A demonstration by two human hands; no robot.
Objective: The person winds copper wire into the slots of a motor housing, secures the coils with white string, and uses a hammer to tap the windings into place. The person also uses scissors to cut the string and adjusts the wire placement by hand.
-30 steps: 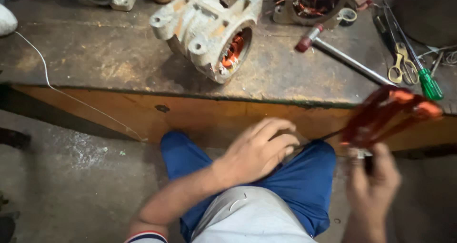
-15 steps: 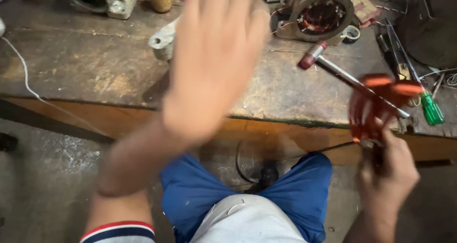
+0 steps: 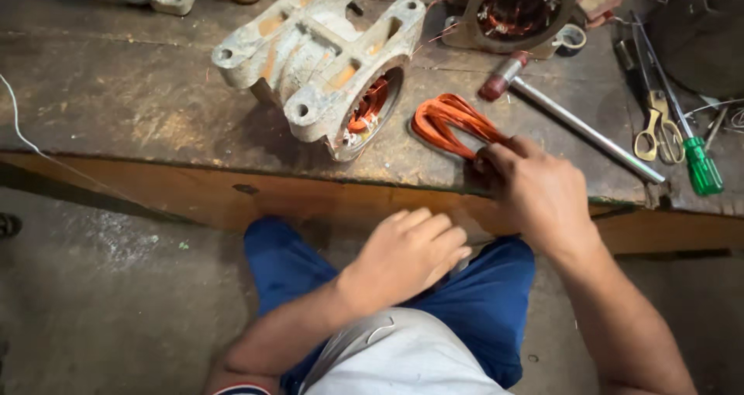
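While my right hand (image 3: 542, 190) is gripping one end of the orange copper wire coil (image 3: 452, 124), the coil is lying flat on the table (image 3: 116, 101), just inside the front edge (image 3: 232, 174) and just right of the grey motor housing (image 3: 325, 62). My fingers are closing around the coil's near end, right where the table edge is dropping off toward my lap. My left hand (image 3: 407, 255) is resting loosely curled on my blue trousers (image 3: 480, 302), below the table edge, holding nothing that I can see.

Open room: bare wood is stretching left of the housing, and a narrow strip is lying between coil and housing. To the right, a hammer with a long metal handle (image 3: 573, 116) is lying diagonally near my right hand, with scissors (image 3: 655, 124) and a green-handled screwdriver (image 3: 697, 159) beyond it, so that side is crowded. A second stator (image 3: 515, 12) is sitting at the back behind the coil.

Versus half a second ago: the coil was up in the air off the table's right front, now it is down on the wood. My left hand was raised high in front of the camera, blurred; now it is down on my thigh.
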